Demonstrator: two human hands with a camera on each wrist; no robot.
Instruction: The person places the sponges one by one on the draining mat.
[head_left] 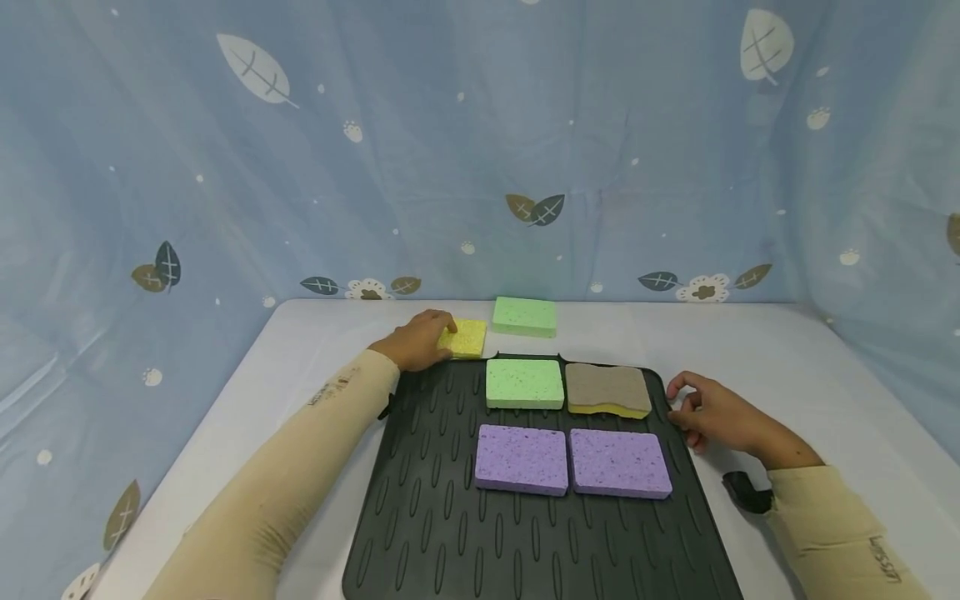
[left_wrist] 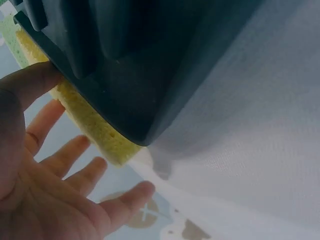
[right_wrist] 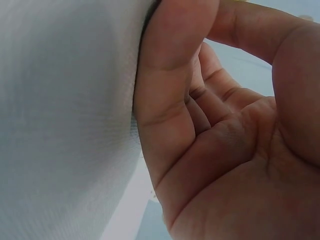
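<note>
My left hand (head_left: 422, 340) is at the left end of a yellow sponge (head_left: 468, 339), which lies just behind a black ridged mat (head_left: 435, 533). Seen from the left wrist, the thumb (left_wrist: 37, 82) touches the yellow sponge (left_wrist: 107, 137) beside the mat's edge, while the other fingers are spread and fairly straight. Beside the mat's right edge, my right hand (head_left: 712, 412) rests with loosely bent fingers. The right wrist view shows the curled fingers (right_wrist: 167, 90) against the white surface, with nothing visible in the palm.
On the mat lie a green sponge (head_left: 524, 384), a grey-topped yellow sponge (head_left: 607, 387) and two purple sponges, left (head_left: 521, 458) and right (head_left: 619, 463). Another green sponge (head_left: 524, 317) lies behind the mat. A blue patterned curtain (head_left: 465, 150) borders the white table (head_left: 765, 350).
</note>
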